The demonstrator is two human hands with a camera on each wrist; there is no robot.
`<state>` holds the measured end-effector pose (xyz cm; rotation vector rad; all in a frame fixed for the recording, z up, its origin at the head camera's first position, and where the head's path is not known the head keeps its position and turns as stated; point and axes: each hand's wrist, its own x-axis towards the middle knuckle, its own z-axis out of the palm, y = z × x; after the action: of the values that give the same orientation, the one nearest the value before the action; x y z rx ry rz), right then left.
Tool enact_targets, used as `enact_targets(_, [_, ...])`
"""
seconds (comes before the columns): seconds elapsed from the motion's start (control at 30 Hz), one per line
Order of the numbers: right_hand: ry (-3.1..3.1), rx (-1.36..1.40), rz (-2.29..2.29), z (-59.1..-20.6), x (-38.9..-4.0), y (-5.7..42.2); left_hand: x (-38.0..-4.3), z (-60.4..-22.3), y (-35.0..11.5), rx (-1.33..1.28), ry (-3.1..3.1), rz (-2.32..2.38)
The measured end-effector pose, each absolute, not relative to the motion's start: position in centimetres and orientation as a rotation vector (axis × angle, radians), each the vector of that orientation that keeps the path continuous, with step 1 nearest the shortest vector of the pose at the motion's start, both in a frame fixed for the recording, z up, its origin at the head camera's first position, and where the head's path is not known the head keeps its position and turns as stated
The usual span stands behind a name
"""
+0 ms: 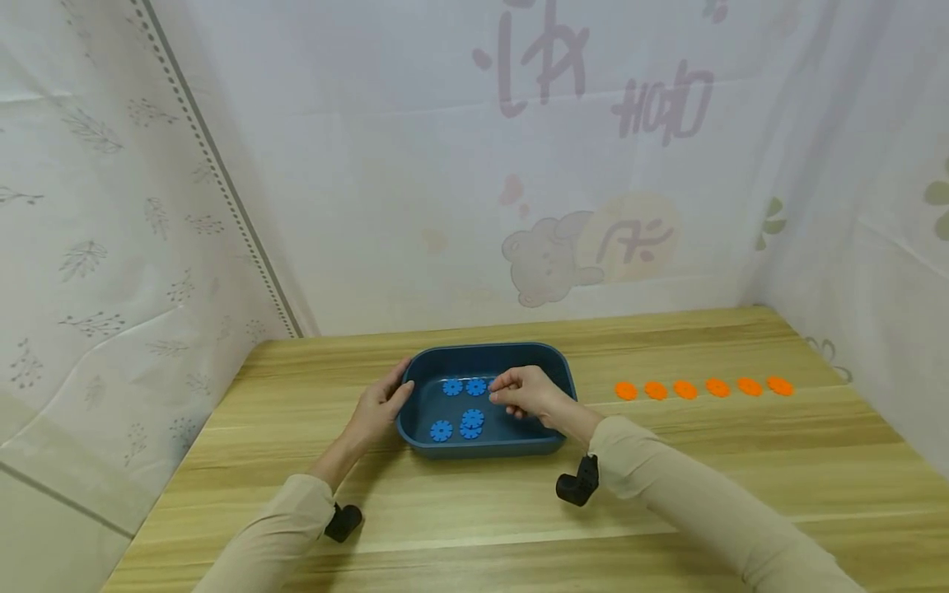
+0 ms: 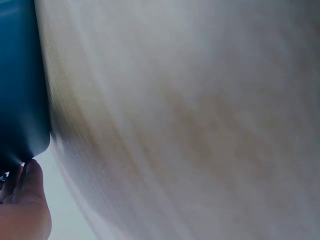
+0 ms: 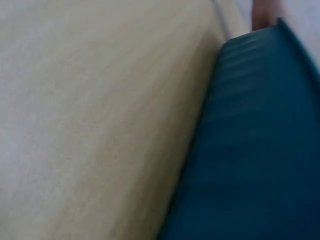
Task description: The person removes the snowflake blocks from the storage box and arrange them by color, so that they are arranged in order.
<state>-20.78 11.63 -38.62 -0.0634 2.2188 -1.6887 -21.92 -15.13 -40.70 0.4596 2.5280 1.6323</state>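
Inside the dark blue rectangular tray with rounded corners (image 1: 482, 449), which sits toward the far edge of the wood-grain surface (image 1: 445, 527), we see thin, round, notched blue discs (image 1: 476, 386): some lie along the tray's far long edge, one near its near left corner, and an overlapping pair (image 1: 473, 417) along its near edge. We judge them light, stiff plastic, smooth enough to slide; we would take each by its notched rim between thumb and fingertip, lifting the upper of the pair first. Our right hand (image 1: 530, 390) reaches over the tray's right end, thumb and fingertips together at a partly hidden blue disc; we cannot tell whether they grip it. Our left hand (image 1: 378, 405) holds the tray's left end, thumb over the rim, which should steady what looks a light, rigid thing. The raised walls hinder a low sideways approach, and the black wrist camera (image 1: 577, 482) hangs by the near right corner. Six flat orange discs (image 1: 685, 389) run in a row from beside the tray toward the surface's right edge.
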Motion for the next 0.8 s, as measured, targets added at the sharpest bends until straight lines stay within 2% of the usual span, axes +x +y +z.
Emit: enact_targets(0.8, [2.387, -0.078, -1.422, -40.1, -21.6, 8.9, -22.2, -41.1, -15.0, 0.464, 2.534, 1.649])
